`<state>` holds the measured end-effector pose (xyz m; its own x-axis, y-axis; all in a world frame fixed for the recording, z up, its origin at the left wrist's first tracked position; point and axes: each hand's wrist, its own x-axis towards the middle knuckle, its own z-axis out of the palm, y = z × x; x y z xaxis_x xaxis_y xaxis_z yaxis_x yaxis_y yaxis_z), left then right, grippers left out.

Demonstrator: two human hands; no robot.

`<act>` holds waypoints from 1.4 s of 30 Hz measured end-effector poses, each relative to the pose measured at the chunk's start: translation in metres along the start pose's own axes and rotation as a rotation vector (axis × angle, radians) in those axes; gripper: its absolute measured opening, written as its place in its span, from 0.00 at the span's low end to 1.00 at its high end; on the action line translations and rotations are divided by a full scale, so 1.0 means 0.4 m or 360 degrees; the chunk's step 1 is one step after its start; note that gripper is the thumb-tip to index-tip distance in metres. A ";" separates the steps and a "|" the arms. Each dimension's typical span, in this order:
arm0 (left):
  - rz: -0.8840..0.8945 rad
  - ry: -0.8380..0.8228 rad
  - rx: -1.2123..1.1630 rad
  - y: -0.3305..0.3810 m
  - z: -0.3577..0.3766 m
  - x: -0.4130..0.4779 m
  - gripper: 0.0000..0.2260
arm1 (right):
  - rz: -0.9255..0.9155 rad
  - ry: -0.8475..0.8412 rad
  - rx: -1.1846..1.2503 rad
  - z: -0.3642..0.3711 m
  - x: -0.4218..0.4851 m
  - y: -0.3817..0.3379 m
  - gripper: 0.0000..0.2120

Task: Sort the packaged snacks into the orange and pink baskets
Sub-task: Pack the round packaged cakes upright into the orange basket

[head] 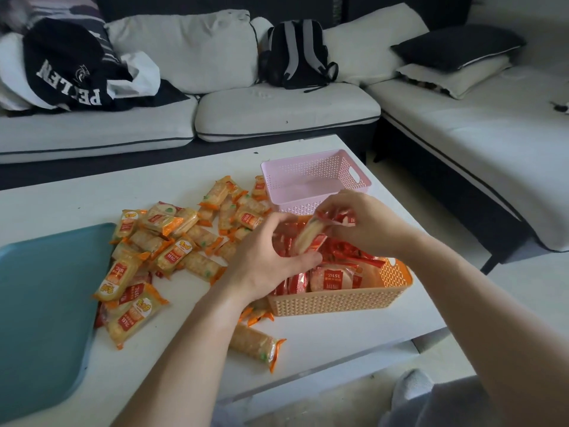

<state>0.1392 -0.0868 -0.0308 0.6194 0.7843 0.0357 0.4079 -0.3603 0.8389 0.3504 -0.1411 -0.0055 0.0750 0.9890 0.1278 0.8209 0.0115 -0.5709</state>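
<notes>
Both forearms reach in from near me, my left hand (264, 257) curled round the lower end and my right hand (366, 223) pinching the top of a red-wrapped cracker packet (309, 238), tilted steeply directly above the orange lattice plastic basket (338, 300).

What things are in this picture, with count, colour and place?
orange packets: many, orange, loose on table, left of baskets
red packets: many, red, in orange basket
orange basket: one, orange, table's near right
pink basket: one, pink, behind orange basket
tray: one, teal, table's left
table: one, white, before sofa
sofa: one, white, behind
backpack: one, black and grey, on sofa
clothes: heap, black, sofa's left
left grip: one, bare, curled beside a red packet over orange basket
right grip: one, bare, pinching red packet over orange basket
</notes>
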 end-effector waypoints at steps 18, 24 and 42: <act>-0.0224 0.0460 -0.0287 -0.022 0.012 0.012 0.22 | 0.0038 -0.0250 -0.0933 0.119 -0.076 0.023 0.12; -0.0196 0.0362 -0.0195 -0.008 0.046 0.010 0.19 | 0.0192 -0.0322 -0.0686 0.024 -0.067 0.040 0.14; -0.0384 0.0029 0.0624 0.022 0.099 0.003 0.18 | -0.0094 -0.0059 -0.0327 0.049 -0.071 0.012 0.17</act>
<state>0.1701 -0.1091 -0.0450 0.4651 0.8767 -0.1230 0.7643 -0.3275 0.5555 0.3413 -0.1664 -0.0278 0.0055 0.9923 0.1240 0.9217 0.0430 -0.3854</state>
